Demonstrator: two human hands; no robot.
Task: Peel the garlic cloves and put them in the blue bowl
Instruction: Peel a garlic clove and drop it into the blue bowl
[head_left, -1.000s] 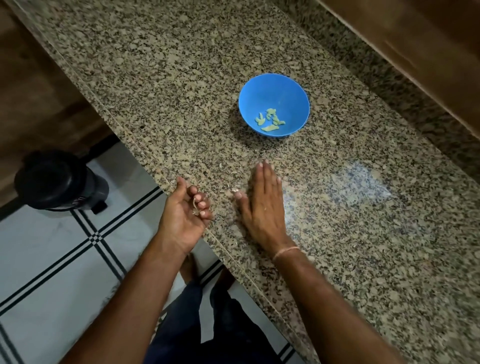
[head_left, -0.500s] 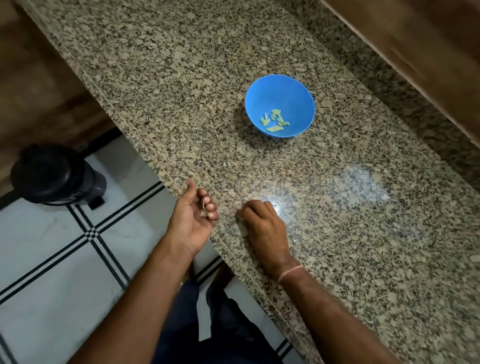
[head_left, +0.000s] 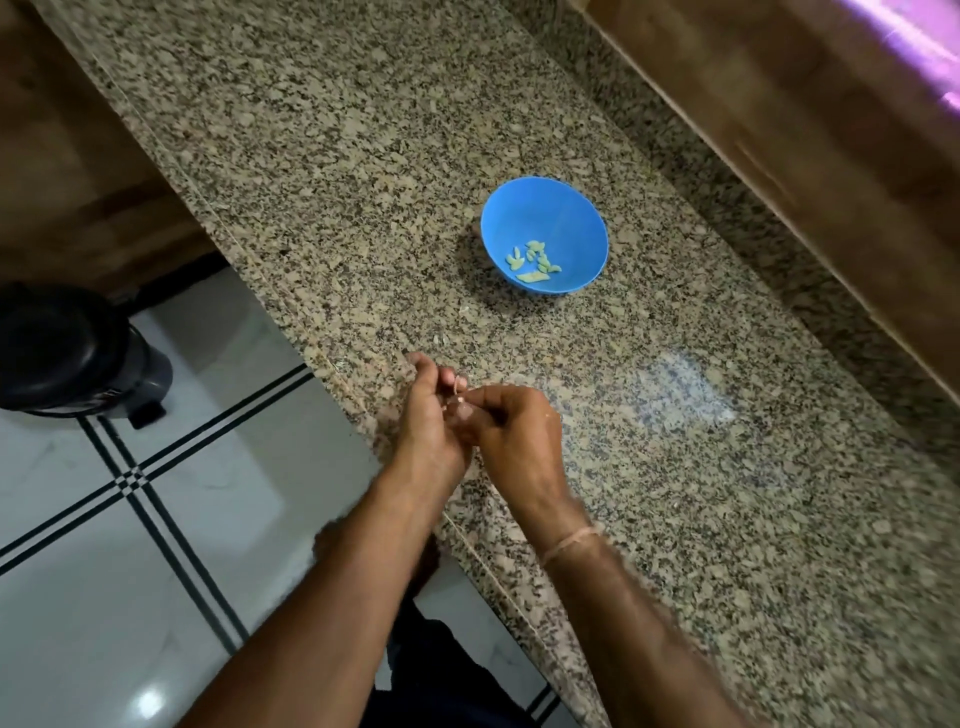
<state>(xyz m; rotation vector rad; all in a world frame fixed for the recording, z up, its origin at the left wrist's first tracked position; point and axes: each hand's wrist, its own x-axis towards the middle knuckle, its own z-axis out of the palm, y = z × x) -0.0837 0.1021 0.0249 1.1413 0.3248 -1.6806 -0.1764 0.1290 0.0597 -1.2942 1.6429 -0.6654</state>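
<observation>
The blue bowl (head_left: 544, 235) stands on the granite counter (head_left: 363, 171) and holds several pale peeled garlic cloves (head_left: 532, 258). My two hands meet at the counter's front edge, below and to the left of the bowl. My left hand (head_left: 428, 415) is cupped with its fingers curled around bits of garlic skin (head_left: 457, 387). My right hand (head_left: 506, 423) is curled with its fingertips pinching a small pale piece against the left palm. What lies deeper in the left palm is hidden.
A black round bin (head_left: 62, 353) stands on the white tiled floor (head_left: 156, 519) at the left. A wooden cabinet (head_left: 805, 104) runs along the back right. Small flakes of skin (head_left: 441, 340) lie on the counter between hands and bowl.
My right hand swept flat along the counter, curled, then lifted and came over to the left hand. The left hand stayed cupped at the edge. The view shifted left.
</observation>
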